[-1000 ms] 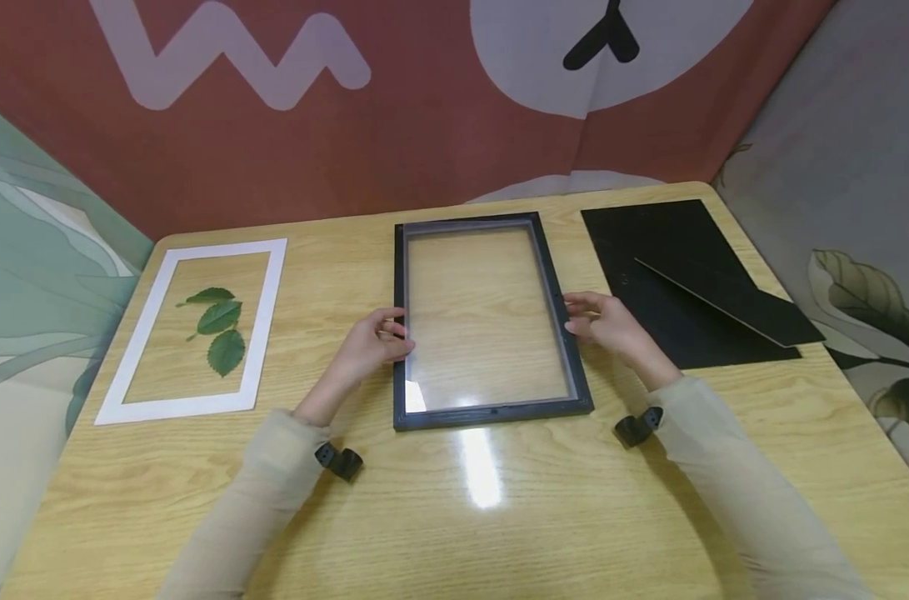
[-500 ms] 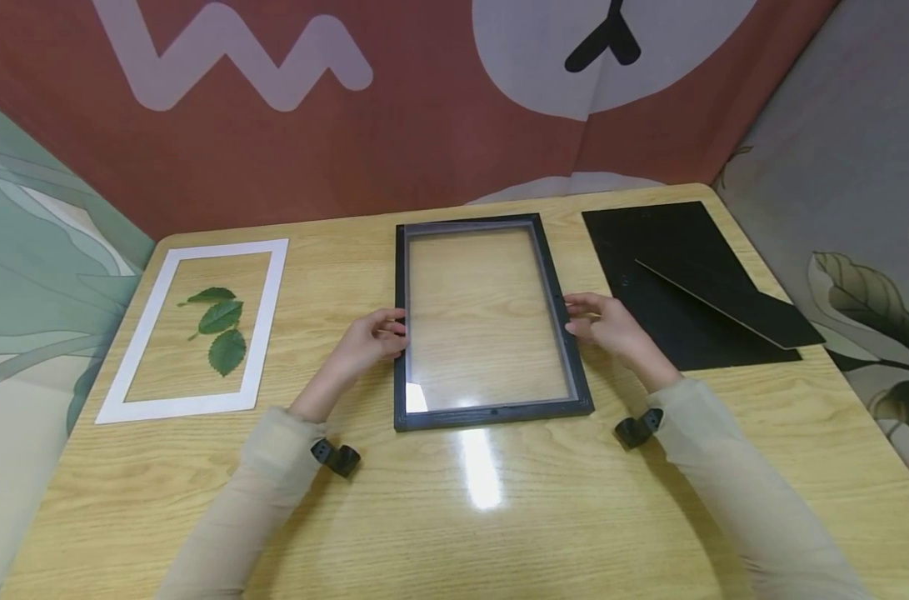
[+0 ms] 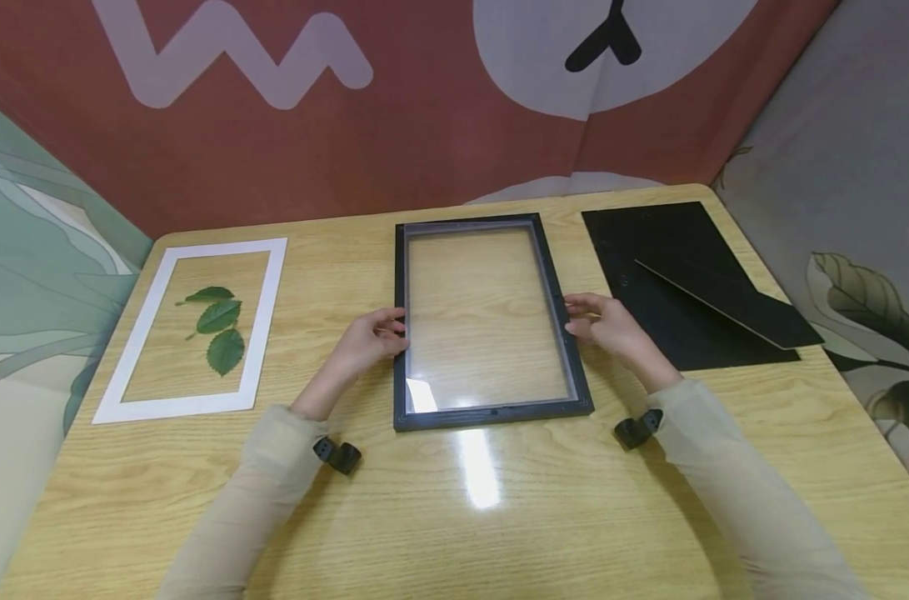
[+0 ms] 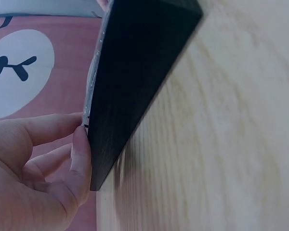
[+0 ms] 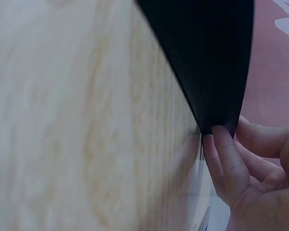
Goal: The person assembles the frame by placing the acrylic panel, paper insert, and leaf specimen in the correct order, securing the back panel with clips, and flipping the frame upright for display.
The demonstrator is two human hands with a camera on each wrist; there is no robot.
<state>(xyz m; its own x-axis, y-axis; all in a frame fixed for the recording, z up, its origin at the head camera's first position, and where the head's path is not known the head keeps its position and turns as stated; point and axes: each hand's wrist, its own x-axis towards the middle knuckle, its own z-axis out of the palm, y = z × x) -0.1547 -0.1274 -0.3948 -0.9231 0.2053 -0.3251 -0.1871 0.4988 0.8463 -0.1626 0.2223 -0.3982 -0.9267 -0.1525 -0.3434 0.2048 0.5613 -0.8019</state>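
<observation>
A black picture frame (image 3: 581, 392) lies flat on the table, with a clear sheet (image 3: 487, 325) in or on it. My left hand (image 3: 364, 343) holds the frame's left edge partway down. In the left wrist view, its thumb (image 4: 81, 161) lies against the black outer side, and a fingertip reaches the upper rim beside the clear sheet's edge. Across from it, my right hand (image 3: 607, 323) grips the right edge. The right wrist view shows fingers (image 5: 226, 159) against the outer side and one digit at the rim.
At left lies a white mat border (image 3: 177, 408) with green leaves (image 3: 220, 317) inside its opening. A black backing board (image 3: 652, 229) with a raised stand leg (image 3: 746, 304) lies at right. The wooden table (image 3: 424, 517) meets a red printed backdrop (image 3: 424, 133) behind.
My left thumb has slid from the frame's top face to its outer left side. The right hand and the frame stay put.
</observation>
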